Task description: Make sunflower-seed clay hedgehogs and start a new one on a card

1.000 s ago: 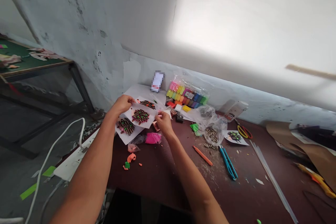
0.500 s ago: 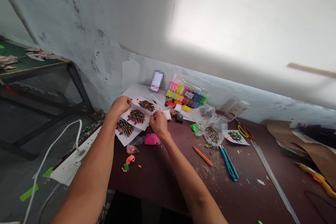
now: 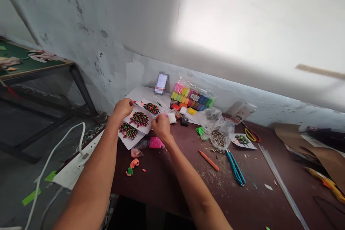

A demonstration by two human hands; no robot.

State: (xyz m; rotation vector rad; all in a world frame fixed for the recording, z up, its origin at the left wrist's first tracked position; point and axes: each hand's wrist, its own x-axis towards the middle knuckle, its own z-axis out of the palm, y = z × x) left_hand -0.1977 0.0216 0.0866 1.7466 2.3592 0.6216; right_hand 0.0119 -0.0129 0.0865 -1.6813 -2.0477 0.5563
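Observation:
My left hand [image 3: 123, 109] pinches the upper left edge of a white paper card [image 3: 147, 128]. My right hand [image 3: 162, 127] is closed at the same card's right edge. On the card is a hedgehog-like figure [image 3: 139, 119] of dark striped seeds with green and pink dots. Beneath its lower left lies a second card [image 3: 132, 143] with a similar seed figure. A third card's figure [image 3: 151, 108], dotted orange, shows just behind it. Pink clay [image 3: 156, 142] in clear wrap lies below my right hand. Orange and green clay lumps [image 3: 134, 163] sit nearer the front.
A pack of coloured clay [image 3: 191, 97] and a phone [image 3: 161, 83] stand by the wall. Rightward are a bag of striped seeds [image 3: 219, 137], an orange tool [image 3: 208, 160], a blue-handled cutter [image 3: 235, 169], scissors [image 3: 252, 134], another seed card [image 3: 243, 141] and a glue gun [image 3: 326, 183].
My right hand has shifted very slightly left along the card's right edge. My left hand keeps its hold, and the table items look the same.

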